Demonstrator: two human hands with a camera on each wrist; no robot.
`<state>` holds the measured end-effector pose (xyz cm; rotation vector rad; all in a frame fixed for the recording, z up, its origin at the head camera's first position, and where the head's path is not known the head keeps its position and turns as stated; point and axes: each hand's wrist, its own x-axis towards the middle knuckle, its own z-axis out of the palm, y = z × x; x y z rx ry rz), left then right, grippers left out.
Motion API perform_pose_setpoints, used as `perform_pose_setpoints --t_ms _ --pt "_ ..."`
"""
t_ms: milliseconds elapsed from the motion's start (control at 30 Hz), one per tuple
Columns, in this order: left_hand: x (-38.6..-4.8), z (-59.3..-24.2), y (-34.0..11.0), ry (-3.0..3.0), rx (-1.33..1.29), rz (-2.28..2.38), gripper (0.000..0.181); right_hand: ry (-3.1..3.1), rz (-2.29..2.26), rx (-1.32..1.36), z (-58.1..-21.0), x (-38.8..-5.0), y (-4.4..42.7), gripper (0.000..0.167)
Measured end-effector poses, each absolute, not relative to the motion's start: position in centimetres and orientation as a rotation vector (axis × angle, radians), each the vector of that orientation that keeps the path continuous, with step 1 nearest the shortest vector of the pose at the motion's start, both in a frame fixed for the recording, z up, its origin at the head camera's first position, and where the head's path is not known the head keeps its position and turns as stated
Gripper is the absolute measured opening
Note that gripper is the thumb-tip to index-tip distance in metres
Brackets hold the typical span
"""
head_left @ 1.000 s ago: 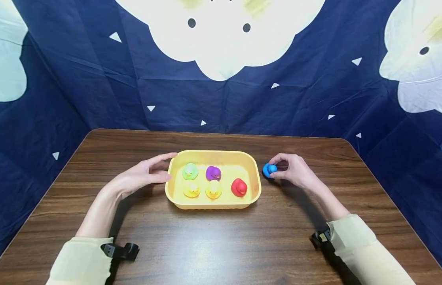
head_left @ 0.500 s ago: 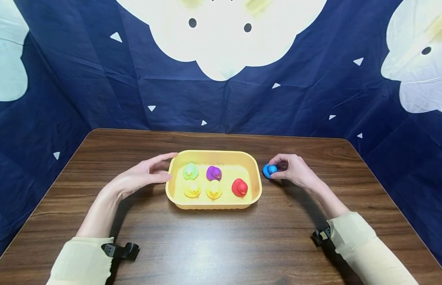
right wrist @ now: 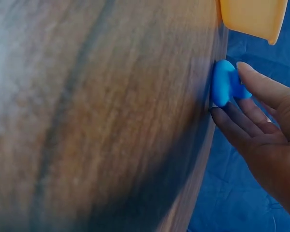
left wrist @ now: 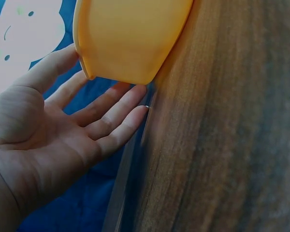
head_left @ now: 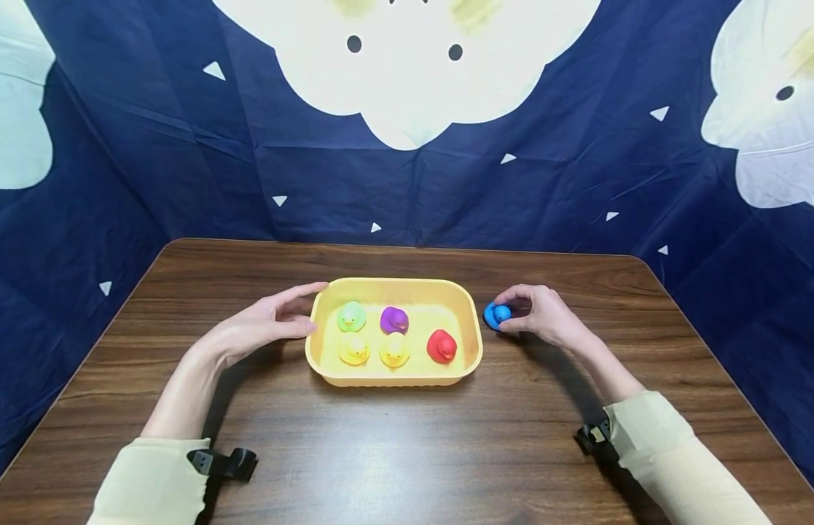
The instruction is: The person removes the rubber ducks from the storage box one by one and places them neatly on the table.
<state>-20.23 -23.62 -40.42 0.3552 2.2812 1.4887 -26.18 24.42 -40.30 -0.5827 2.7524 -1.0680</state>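
Note:
A yellow tray (head_left: 393, 380) holds a green duck (head_left: 350, 317), a purple duck (head_left: 394, 320), a red duck (head_left: 441, 346) and two yellow ducks (head_left: 354, 349). My left hand (head_left: 265, 321) touches the tray's left end with thumb and fingertips; in the left wrist view, the hand (left wrist: 63, 125) has its fingers spread loosely against the tray's outer wall (left wrist: 121, 48). Just right of the tray, my right hand (head_left: 544, 317) pinches a blue duck (head_left: 492, 315) at table level. The right wrist view shows the thumb on the blue duck (right wrist: 223, 83) and other fingers beneath.
The brown wooden table (head_left: 380, 452) extends in front of the tray and on both sides. A dark blue cloth (head_left: 413, 197) with white cloud shapes hangs behind it. Black straps with small devices (head_left: 223, 463) sit at both sleeve cuffs.

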Motion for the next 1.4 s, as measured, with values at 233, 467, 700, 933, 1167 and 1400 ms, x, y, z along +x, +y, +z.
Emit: perform_pose_setpoints --t_ms 233,467,700,933,1167,1400 --pt "-20.1 -40.3 -23.7 2.285 0.364 1.485 0.071 2.767 -1.156 -0.617 -39.4 -26.0 25.0 0.04" --pt "-20.2 -40.6 -23.7 2.277 0.337 1.493 0.071 2.827 -1.186 -0.638 -38.6 -25.9 25.1 0.036" --pt "-20.1 -40.6 -23.8 2.276 0.326 1.495 0.07 2.904 -1.219 -0.703 -37.9 -25.4 24.1 0.03" --pt "-20.2 -40.4 -23.7 2.28 0.326 1.475 0.07 2.959 -1.252 -0.904 -37.5 -24.3 22.0 0.028" --pt "-20.3 -40.4 -23.7 2.279 0.323 1.477 0.07 2.997 -1.118 -1.136 -36.8 -23.0 19.9 0.031" --pt "-20.3 -40.4 -23.6 2.277 0.332 1.49 0.07 2.948 -1.065 -1.191 -36.8 -22.0 18.5 0.033"
